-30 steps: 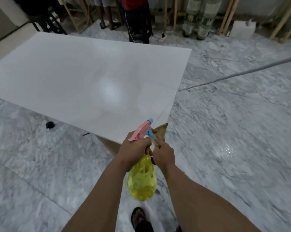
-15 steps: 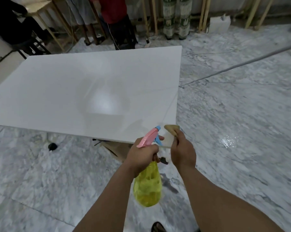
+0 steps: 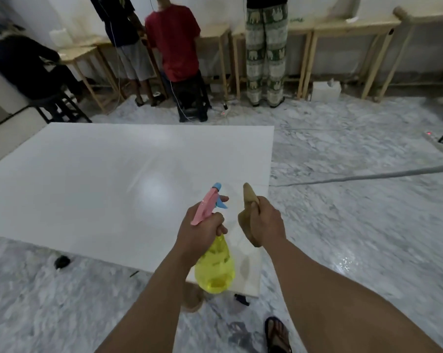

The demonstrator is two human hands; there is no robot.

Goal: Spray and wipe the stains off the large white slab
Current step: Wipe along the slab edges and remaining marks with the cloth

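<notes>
While over the slab's (image 3: 100,189) lower-right corner:
Left hand (image 3: 202,230): gripping spray bottle (image 3: 215,268), centre frame.
Right hand (image 3: 266,225): clutching tan cloth (image 3: 248,217).

A bare workshop or training room — grey-veined marble floor (image 3: 355,225), white walls, and a row of plain wooden workbenches (image 3: 342,29) along the far wall. Several people (image 3: 173,47) stand or sit at those benches with their backs turned. A power strip (image 3: 438,142) lies on the floor at far right — a cable (image 3: 368,177) runs across it nearer.
</notes>
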